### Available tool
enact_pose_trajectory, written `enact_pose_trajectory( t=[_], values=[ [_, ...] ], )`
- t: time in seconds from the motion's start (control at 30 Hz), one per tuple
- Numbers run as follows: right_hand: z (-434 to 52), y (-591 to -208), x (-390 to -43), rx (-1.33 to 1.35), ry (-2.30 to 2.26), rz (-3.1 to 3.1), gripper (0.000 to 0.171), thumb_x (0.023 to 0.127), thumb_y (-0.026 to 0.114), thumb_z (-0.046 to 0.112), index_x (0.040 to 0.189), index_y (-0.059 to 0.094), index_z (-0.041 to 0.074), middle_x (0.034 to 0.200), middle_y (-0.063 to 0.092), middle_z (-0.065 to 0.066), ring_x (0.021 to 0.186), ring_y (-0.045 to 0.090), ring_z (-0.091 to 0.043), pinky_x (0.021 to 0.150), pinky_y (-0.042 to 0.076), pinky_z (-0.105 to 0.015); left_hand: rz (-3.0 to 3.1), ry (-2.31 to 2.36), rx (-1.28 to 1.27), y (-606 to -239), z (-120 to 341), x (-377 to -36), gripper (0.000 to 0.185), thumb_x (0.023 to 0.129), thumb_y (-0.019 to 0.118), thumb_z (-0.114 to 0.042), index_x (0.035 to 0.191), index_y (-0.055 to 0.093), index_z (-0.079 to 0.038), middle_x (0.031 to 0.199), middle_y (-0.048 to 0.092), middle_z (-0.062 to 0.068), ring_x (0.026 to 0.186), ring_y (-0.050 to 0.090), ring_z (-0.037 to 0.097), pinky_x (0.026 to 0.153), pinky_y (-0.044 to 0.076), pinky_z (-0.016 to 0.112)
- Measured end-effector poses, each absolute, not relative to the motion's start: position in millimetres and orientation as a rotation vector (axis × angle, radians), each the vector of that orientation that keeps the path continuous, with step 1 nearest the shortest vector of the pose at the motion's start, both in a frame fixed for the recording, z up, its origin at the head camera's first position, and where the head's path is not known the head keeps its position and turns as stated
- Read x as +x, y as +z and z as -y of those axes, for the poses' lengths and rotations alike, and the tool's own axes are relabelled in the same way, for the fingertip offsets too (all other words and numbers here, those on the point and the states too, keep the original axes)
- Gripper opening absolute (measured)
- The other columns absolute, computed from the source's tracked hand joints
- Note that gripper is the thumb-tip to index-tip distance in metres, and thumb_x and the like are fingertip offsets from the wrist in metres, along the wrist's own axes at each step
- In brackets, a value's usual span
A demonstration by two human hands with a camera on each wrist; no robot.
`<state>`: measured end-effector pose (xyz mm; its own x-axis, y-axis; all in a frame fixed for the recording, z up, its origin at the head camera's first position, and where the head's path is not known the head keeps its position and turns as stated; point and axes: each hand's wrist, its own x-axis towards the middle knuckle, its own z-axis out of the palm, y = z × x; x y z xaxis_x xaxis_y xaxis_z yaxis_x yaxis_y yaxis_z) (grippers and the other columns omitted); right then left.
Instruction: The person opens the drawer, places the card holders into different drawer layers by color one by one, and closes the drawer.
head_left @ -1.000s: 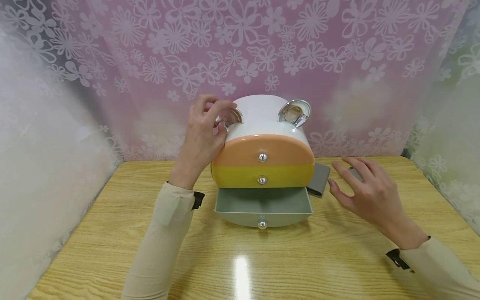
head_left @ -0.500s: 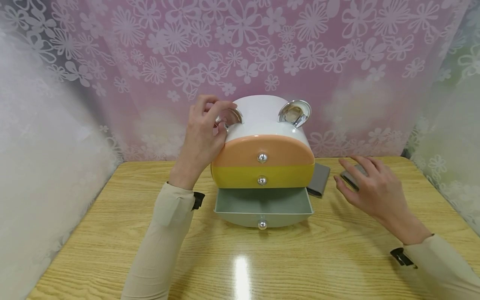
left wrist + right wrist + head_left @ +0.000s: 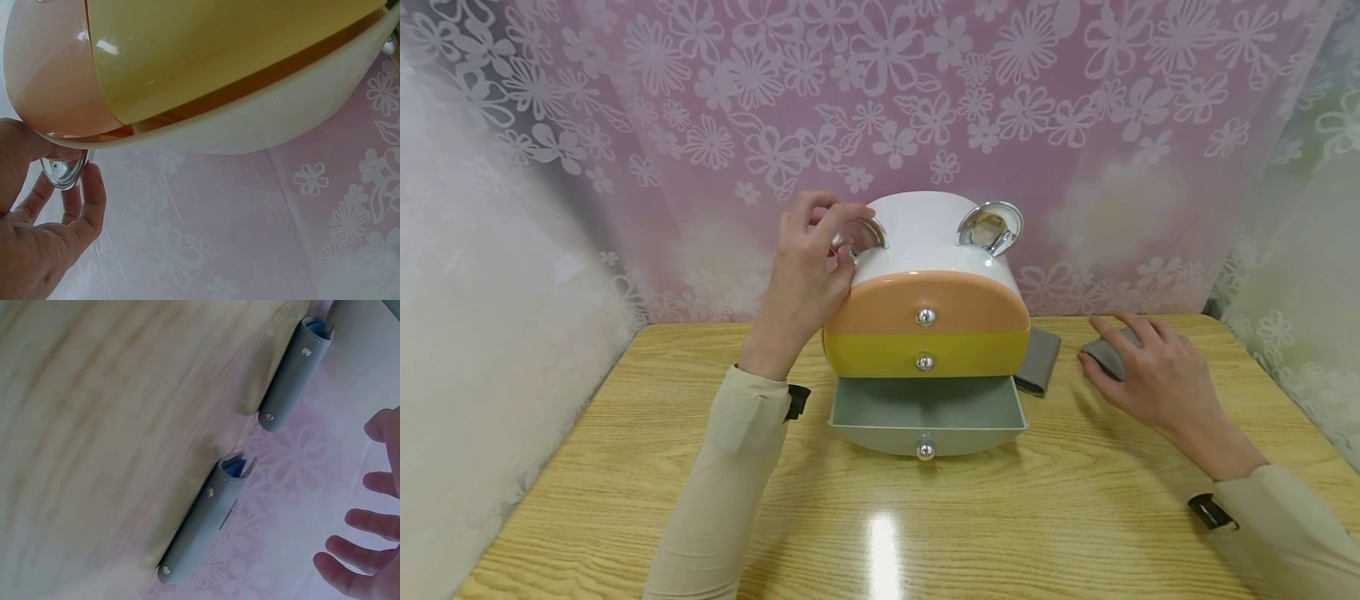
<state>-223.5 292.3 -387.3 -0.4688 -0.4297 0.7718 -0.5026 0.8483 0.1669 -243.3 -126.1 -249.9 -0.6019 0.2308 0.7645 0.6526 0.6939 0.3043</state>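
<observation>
A small rounded chest of drawers point(image 3: 917, 225) has a white body and two silver ears. Its orange and yellow drawers are closed, and the green bottom drawer point(image 3: 927, 442) is pulled out with a bare inside. My left hand point(image 3: 801, 275) holds the left ear point(image 3: 62, 170) between thumb and fingers. Over on the right, my right hand point(image 3: 1165, 379) hovers with spread fingers over a grey folded case point(image 3: 1102, 358), partly covering it. A second grey case point(image 3: 1039, 360) lies beside the chest. In the right wrist view, both cases show rivets and blue inside, apart from the fingers.
All this stands on a wood-grain table point(image 3: 625, 467). A pink flowered curtain point(image 3: 760, 125) hangs right behind the chest, and pale curtains point(image 3: 497, 292) enclose the sides.
My right hand has shifted rightward, away from the case beside the chest, to above the other case, which shows more now. The left hand stays on the ear.
</observation>
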Motion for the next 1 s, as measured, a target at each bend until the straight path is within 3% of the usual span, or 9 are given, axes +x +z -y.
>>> enact_pose_trajectory(
  t=[0.4, 0.53, 0.67, 0.77, 1.0],
  values=[
    [-311, -394, -233, 0.652, 0.055, 2.246, 0.077, 0.101, 0.034, 0.067, 0.127, 0.069, 0.003, 0.113, 0.066, -0.026, 0.076, 0.064, -0.051, 0.056, 0.051, -0.062, 2.170, -0.755, -0.679, -250, 126, -244, 0.039, 0.089, 0.057, 0.007, 0.120, 0.070, -0.014, 0.121, 0.052, 0.014, 0.108, 0.050, 0.033, 0.090, 0.046, 0.042],
    [-317, -395, -233, 0.615, 0.034, 2.379, 0.062, 0.090, 0.067, 0.051, 0.132, 0.066, 0.006, 0.120, 0.063, -0.027, 0.083, 0.064, -0.054, 0.055, 0.051, -0.064, 2.167, -0.757, -0.682, -250, 126, -244, 0.039, 0.089, 0.057, 0.007, 0.120, 0.070, -0.014, 0.120, 0.052, 0.014, 0.108, 0.050, 0.033, 0.090, 0.046, 0.042],
    [-321, -394, -233, 0.572, 0.003, 2.511, 0.070, 0.075, 0.084, 0.033, 0.137, 0.062, 0.007, 0.126, 0.059, -0.029, 0.090, 0.062, -0.058, 0.050, 0.049, -0.063, 2.168, -0.758, -0.682, -251, 126, -244, 0.039, 0.089, 0.057, 0.007, 0.120, 0.070, -0.014, 0.121, 0.052, 0.014, 0.107, 0.050, 0.034, 0.090, 0.045, 0.042],
    [-323, -392, -234, 0.544, -0.012, 2.624, 0.074, 0.077, 0.084, 0.036, 0.140, 0.058, 0.007, 0.130, 0.055, -0.031, 0.093, 0.060, -0.060, 0.045, 0.047, -0.060, 2.175, -0.759, -0.678, -251, 126, -244, 0.039, 0.090, 0.057, 0.007, 0.120, 0.070, -0.014, 0.121, 0.052, 0.014, 0.108, 0.050, 0.034, 0.089, 0.046, 0.041],
    [-332, -389, -241, 0.509, -0.065, 2.932, 0.082, 0.088, 0.076, 0.047, 0.149, 0.046, 0.003, 0.136, 0.044, -0.038, 0.097, 0.056, -0.066, 0.048, 0.049, -0.059, 2.179, -0.756, -0.677, -250, 126, -244, 0.040, 0.089, 0.057, 0.007, 0.120, 0.070, -0.014, 0.122, 0.052, 0.014, 0.108, 0.050, 0.033, 0.091, 0.046, 0.042]
  ],
)
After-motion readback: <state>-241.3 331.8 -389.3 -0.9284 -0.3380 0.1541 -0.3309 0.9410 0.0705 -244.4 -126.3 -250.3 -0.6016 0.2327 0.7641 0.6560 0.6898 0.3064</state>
